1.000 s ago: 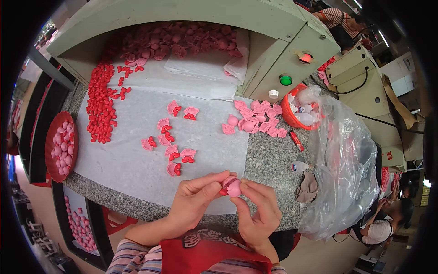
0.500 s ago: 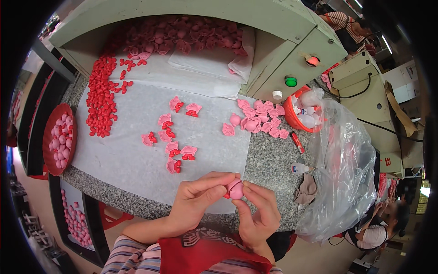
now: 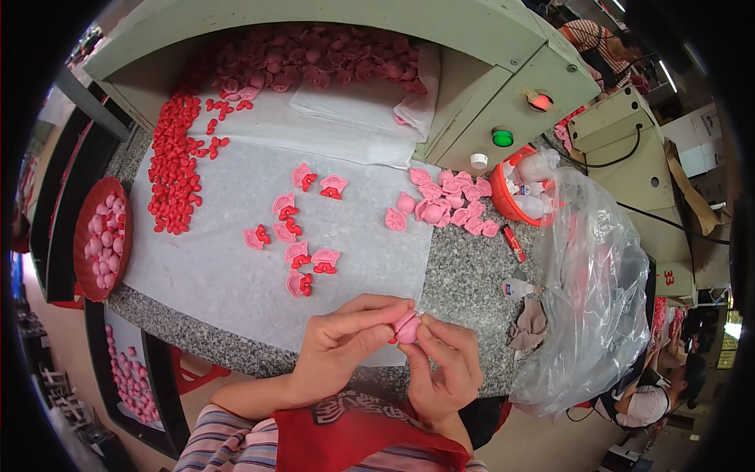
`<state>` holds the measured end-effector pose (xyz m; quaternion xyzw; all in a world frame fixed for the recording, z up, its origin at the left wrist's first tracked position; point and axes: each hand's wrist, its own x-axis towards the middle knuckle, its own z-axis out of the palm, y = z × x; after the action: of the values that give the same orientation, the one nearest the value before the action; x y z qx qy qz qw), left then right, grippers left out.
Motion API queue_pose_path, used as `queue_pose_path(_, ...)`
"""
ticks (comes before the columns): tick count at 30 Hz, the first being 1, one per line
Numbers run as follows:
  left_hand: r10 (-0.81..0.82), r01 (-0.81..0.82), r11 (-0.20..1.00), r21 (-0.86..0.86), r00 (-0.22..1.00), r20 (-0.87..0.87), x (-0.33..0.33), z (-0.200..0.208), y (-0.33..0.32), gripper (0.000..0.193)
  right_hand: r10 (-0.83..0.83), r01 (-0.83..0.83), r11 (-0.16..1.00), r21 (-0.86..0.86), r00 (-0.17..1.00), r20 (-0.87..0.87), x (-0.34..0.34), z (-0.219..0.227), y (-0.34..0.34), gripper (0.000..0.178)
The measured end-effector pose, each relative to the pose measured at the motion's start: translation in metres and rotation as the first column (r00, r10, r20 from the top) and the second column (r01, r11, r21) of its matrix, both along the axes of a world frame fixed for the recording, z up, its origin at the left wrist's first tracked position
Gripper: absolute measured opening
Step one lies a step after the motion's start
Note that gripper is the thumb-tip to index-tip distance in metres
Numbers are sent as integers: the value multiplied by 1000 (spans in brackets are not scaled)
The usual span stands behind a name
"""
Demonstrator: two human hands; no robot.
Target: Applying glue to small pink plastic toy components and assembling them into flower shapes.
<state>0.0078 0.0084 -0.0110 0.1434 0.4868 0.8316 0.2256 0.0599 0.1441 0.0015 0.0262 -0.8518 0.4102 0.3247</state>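
Between my two hands is a small round pink plastic piece (image 3: pixel 406 328) with a bit of red at its left side. My left hand (image 3: pixel 340 340) pinches it from the left with thumb and forefinger. From the right, my right hand (image 3: pixel 443 358) grips the same piece, fingers closed round its edge. Beyond my hands, several flat pink parts joined to red bow-shaped parts (image 3: pixel 325 260) lie spread on white paper (image 3: pixel 212 267). A heap of loose pink shell-like parts (image 3: pixel 440 206) sits at the paper's right edge.
Red pieces (image 3: pixel 171 173) lie piled at the left, beside a red bowl (image 3: pixel 118 271) of pink balls. More pink parts (image 3: pixel 314 59) fill the green metal cabinet's (image 3: pixel 472 134) opening. An orange basket (image 3: pixel 503 197), a small bottle (image 3: pixel 517 289), a cloth (image 3: pixel 528 324) and a plastic bag (image 3: pixel 590 291) stand right.
The gap seen in the pink piece between my fingers has narrowed, and the piece has turned slightly. Both hands stay in nearly the same place.
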Motion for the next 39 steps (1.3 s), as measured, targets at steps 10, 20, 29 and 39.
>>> queue_pose_path(10,-55,48,997,-60,990,-132,0,10,1,34,-53,65,987,147,995,-81,1,-1,2,32)
queue_pose_path(20,-10,-4,998,-63,974,-224,2,5,1,42,-53,71,984,165,992,-112,6,-3,-4,30)
queue_pose_path(29,65,-69,998,-13,981,-185,7,3,2,39,-54,91,968,232,985,-161,7,-2,-6,29)
queue_pose_path(39,67,-74,997,-28,977,-204,7,4,2,38,-37,84,966,244,981,-191,5,-4,-5,29)
